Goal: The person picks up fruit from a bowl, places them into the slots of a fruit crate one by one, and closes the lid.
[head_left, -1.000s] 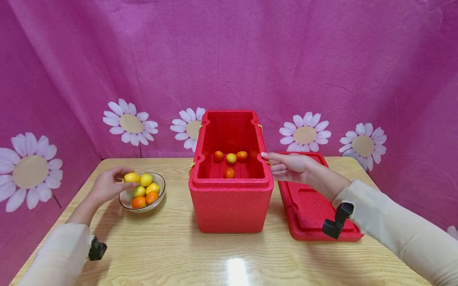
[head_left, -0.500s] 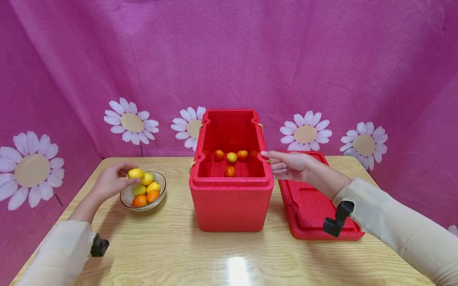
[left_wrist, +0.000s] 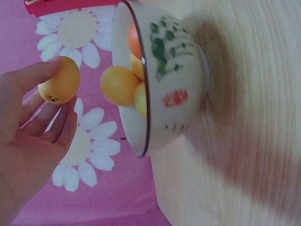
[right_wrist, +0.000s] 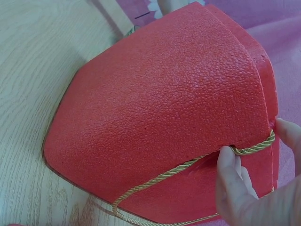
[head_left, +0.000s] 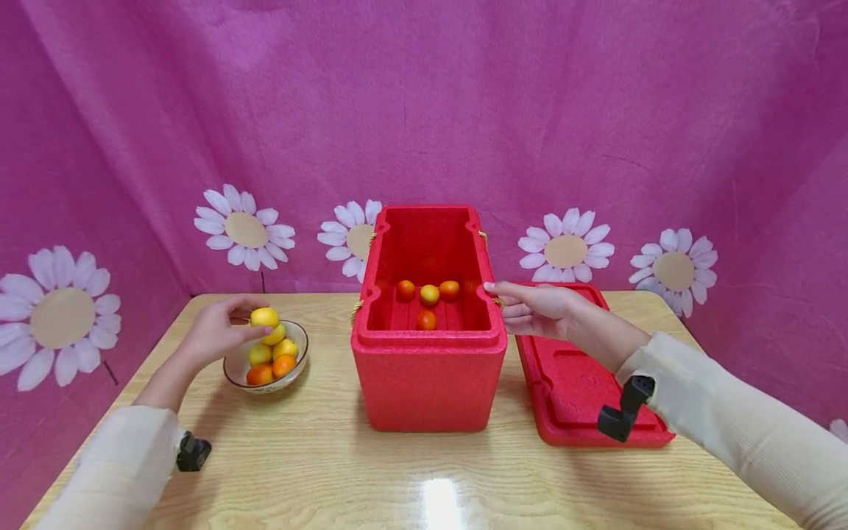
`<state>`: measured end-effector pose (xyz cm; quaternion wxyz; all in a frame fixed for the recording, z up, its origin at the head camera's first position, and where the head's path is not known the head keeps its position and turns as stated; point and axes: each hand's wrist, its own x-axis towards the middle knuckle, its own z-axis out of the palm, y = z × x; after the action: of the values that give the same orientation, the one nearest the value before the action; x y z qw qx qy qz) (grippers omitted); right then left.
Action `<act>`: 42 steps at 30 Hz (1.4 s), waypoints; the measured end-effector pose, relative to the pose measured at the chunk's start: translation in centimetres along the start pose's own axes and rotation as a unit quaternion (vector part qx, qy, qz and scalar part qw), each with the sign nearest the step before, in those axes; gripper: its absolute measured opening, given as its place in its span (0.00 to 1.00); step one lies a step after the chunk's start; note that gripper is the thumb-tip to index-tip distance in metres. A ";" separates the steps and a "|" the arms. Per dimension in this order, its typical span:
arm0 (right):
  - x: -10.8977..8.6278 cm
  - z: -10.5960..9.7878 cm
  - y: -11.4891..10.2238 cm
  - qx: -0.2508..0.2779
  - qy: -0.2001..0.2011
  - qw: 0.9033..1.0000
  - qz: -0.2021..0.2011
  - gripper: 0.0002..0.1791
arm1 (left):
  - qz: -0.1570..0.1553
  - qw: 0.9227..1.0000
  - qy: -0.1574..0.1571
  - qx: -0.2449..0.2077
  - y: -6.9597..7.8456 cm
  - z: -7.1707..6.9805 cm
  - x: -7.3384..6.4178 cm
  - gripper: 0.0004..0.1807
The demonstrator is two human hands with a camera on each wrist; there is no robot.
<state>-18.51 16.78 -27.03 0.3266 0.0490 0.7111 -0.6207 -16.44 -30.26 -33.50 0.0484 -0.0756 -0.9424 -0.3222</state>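
Observation:
Just above a patterned bowl (head_left: 271,385), my left hand (head_left: 220,330) pinches a small round yellow fruit (head_left: 265,317) between thumb and fingers. Seen from the left wrist, that yellow fruit (left_wrist: 60,84) is apart from the bowl's rim, its small stem end facing down. Several yellow fruits (head_left: 285,349) and orange fruits (head_left: 285,365) lie in the bowl. My right hand (head_left: 539,308) holds the side of an uncovered red foam box (head_left: 427,386), thumb on the rim and fingers against the outer wall. In the right wrist view, fingertips touch beside a gold cord (right_wrist: 164,175).
Inside the box, on its floor, lie a yellow fruit (head_left: 429,295) and several orange ones (head_left: 426,320). A red lid (head_left: 583,390) lies on the wooden table (head_left: 291,456) to the right. Behind hangs a pink cloth (head_left: 424,110) with white flowers.
My left hand has lifted the yellow fruit from the bowl's left side and carried it slightly right, over the other fruits. The right hand keeps its place on the box.

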 end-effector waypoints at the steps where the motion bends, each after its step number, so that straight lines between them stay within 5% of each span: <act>1: 0.0 0.0 0.0 0.000 0.004 1.000 0.001 0.32 | 0.002 1.000 0.000 -0.003 0.2 0.0 0.0 0.24; 14: 0.1 0.1 0.0 0.006 0.010 1.000 0.004 0.38 | 0.035 0.999 0.001 -0.024 2.3 0.6 0.4 0.22; 29: 0.1 0.1 0.1 0.003 0.016 1.000 0.005 0.38 | 0.026 0.998 -0.039 -0.034 4.6 1.6 2.0 0.22; 42: 0.2 0.0 0.0 0.006 0.005 1.000 0.002 0.35 | 0.016 0.993 -0.072 -0.090 7.0 2.1 3.0 0.22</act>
<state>-18.62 16.70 -27.12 0.3241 0.0559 0.7089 -0.6240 -18.30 -23.17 -30.53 -0.0218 -0.1181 -0.9091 -0.3988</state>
